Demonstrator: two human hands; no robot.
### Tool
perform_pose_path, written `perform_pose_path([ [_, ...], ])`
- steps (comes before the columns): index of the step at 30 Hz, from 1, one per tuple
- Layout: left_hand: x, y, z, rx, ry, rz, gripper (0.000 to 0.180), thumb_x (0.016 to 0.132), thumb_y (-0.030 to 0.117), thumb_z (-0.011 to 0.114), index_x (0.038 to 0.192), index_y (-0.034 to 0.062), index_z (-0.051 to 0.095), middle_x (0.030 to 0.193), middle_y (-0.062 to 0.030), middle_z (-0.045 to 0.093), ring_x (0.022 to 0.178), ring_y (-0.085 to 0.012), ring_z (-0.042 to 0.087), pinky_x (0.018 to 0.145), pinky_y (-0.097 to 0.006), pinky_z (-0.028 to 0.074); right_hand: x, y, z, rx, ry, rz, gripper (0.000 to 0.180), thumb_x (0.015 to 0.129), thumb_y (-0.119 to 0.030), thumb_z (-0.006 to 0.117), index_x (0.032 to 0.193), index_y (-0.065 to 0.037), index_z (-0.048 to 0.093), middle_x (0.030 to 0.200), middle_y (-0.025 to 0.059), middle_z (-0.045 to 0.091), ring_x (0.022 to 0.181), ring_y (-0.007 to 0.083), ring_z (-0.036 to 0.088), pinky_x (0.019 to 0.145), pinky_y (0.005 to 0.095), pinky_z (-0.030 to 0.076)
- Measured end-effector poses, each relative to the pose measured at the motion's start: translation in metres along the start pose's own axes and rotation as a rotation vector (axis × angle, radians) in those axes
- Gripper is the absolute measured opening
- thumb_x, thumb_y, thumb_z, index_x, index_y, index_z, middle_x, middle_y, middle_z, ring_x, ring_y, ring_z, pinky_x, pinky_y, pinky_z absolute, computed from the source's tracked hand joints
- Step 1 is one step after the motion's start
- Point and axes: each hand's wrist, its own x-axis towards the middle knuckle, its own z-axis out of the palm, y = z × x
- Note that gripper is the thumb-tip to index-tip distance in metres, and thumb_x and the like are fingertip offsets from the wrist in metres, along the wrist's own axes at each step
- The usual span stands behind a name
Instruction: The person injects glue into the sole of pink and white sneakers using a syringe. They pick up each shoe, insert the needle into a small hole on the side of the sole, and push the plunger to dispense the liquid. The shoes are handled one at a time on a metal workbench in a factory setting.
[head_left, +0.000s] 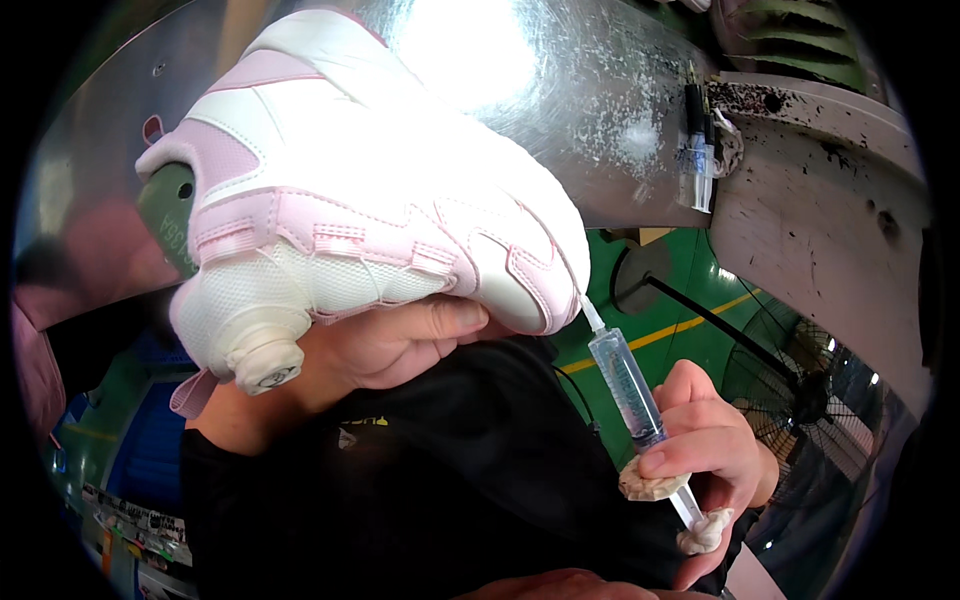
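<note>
A white and pink sneaker (400, 210) fills the upper left of the view, lying on its side, with a green shoe last (168, 215) showing in its opening. From below, my left hand (395, 345) grips it, thumb along the lace side; the rest of that hand is hidden under the shoe. My right hand (712, 440) is closed round a clear syringe (625, 385), which has whitish wrapping on its flange and plunger end. Its narrow white tip meets the edge of the toe. Some clear content shows in the barrel.
Behind the shoe lies a shiny metal tabletop (560, 60) with whitish residue. More syringes (700, 160) rest at its right edge, beside a grey, dark-spotted machine part (810, 190). A black fan (800, 390) stands on the green floor (690, 255) at right. Something blue (150, 440) is at lower left.
</note>
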Motion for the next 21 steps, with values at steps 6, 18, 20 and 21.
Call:
perform_pose_path([
  [6, 0.013, 0.000, 0.000, 0.040, -0.020, 0.004, 0.039, 0.095, 0.006, 0.046, 0.133, 0.0016, 0.042, 0.133, -0.0159, 0.049, 0.125, -0.0299, 0.046, 0.107, -0.045, 0.035, -0.001, 0.001, 0.004, -0.108, 0.055, -0.066, 0.074, 0.067, -0.059, 0.073, 0.111, -0.001, 0.060, 0.099, 0.0038, 0.067, 0.067, 0.0136, 0.050, 0.063, 0.0284, 0.028],
  [18, 0.034, 0.006, 0.013, 0.000, -0.022, 0.061, 0.033, 0.095, 0.011, 0.050, 0.127, 0.0036, 0.049, 0.126, -0.0126, 0.055, 0.121, -0.0262, 0.050, 0.101, -0.039, 0.044, -0.007, 0.035, 0.033, -0.496, 0.246, -0.264, 0.070, 0.066, -0.057, 0.074, 0.113, -0.006, 0.060, 0.082, -0.0012, 0.057, 0.060, 0.0148, 0.035, 0.061, 0.0291, 0.028],
  [20, 0.037, 0.009, 0.016, 0.019, -0.033, 0.070, 0.033, 0.096, 0.015, 0.050, 0.127, 0.0032, 0.049, 0.125, -0.0128, 0.056, 0.119, -0.0253, 0.052, 0.098, -0.037, 0.047, 0.002, 0.045, 0.039, -0.543, 0.316, -0.353, 0.065, 0.069, -0.051, 0.074, 0.112, -0.005, 0.060, 0.082, 0.0000, 0.056, 0.060, 0.0152, 0.034, 0.060, 0.0289, 0.029],
  [21, 0.039, 0.013, 0.021, 0.020, -0.033, 0.064, 0.033, 0.095, 0.017, 0.053, 0.125, 0.0039, 0.052, 0.122, -0.0110, 0.058, 0.114, -0.0215, 0.055, 0.096, -0.033, 0.048, 0.003, 0.051, 0.043, -0.573, 0.358, -0.387, 0.064, 0.069, -0.050, 0.074, 0.112, -0.005, 0.060, 0.083, 0.0007, 0.057, 0.061, 0.0158, 0.035, 0.060, 0.0288, 0.029],
])
